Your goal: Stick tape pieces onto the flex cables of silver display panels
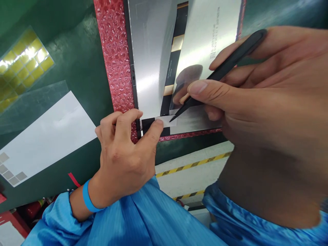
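On the green mat (pixel 77 68): a shiny metal panel (pixel 151 61) lies on red bubble wrap (pixel 115 68).
Strip: a thin black and white tape strip (pixel 164 121) sits at the panel's near edge, its long side running left to right.
Left hand (pixel 123 153): mostly closed, thumb pressing on the black part of the strip, fingers curled just above it (this hand is nearer the black end).
Right hand (pixel 258 102): thumb and fingers pinch black tweezers (pixel 230 65), the tip at the strip's pale end; touching or just above, I cannot tell.
Nearby: a white sheet (pixel 46 140) and a sheet of yellow squares (pixel 25 68) lie on the mat; a blue wristband (pixel 87 196) circles the left wrist.
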A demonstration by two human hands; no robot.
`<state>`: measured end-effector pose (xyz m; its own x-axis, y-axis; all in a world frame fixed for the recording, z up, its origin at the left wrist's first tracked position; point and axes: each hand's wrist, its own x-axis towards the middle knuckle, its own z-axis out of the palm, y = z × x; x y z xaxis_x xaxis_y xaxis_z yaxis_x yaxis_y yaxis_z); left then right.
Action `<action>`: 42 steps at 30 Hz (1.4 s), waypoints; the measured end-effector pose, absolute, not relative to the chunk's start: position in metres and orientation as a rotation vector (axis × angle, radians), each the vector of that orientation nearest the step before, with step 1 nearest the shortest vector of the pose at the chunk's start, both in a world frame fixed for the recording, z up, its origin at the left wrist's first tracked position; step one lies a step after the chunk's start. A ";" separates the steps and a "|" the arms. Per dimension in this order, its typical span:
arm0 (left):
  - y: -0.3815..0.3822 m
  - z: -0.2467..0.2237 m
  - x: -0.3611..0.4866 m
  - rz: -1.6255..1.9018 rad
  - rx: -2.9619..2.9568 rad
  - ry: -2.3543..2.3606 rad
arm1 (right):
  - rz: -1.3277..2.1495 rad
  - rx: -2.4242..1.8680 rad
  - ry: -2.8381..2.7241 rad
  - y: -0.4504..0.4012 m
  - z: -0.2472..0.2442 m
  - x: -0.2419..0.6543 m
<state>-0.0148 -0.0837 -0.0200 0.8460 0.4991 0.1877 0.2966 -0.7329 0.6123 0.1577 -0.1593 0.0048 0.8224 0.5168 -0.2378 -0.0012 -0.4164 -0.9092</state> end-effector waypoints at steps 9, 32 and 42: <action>-0.084 -0.020 -0.014 0.467 2.447 0.582 | 0.585 -1.954 -0.433 -0.161 0.005 0.159; -0.100 -0.019 -0.015 0.235 2.874 0.442 | 0.397 -1.717 -0.359 -0.161 -0.018 0.166; -0.099 -0.014 -0.019 0.125 2.744 0.616 | 0.206 -1.598 -0.296 -0.155 -0.032 0.161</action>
<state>-0.0192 -0.0995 -0.0144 0.9030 0.4294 0.0140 0.4009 -0.8539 0.3319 0.1608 -0.1549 -0.0317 0.9483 0.3137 0.0492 0.0625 -0.0326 -0.9975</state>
